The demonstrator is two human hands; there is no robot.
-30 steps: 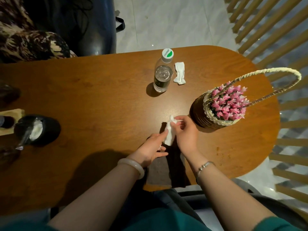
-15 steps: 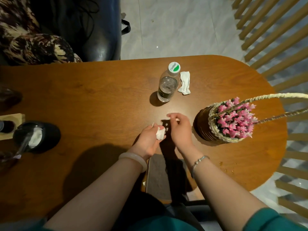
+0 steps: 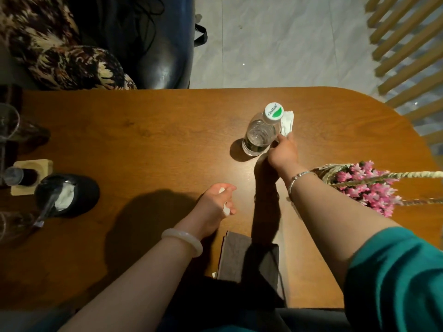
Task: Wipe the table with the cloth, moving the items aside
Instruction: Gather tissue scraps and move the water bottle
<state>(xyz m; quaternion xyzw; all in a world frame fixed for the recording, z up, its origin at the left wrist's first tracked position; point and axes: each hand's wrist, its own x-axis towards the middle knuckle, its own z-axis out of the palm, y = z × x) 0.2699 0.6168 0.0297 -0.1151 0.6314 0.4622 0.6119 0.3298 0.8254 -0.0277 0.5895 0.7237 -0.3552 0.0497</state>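
Note:
On the brown wooden table, my left hand is closed around a small white wad of cloth, held just above the near middle. My right hand is stretched out to the far side. Its fingertips pinch the near end of a crumpled white tissue, which lies right beside a clear water bottle with a green and white cap. The bottle stands upright, just left of that hand.
A wicker basket of pink flowers stands at the right, beside my right forearm. A folded grey cloth lies at the near edge. A black dish, a wooden coaster and glasses are at the left.
My right hand has left the white wad and reached forward to the tissue by the bottle. My left hand has kept the wad and drawn back slightly.

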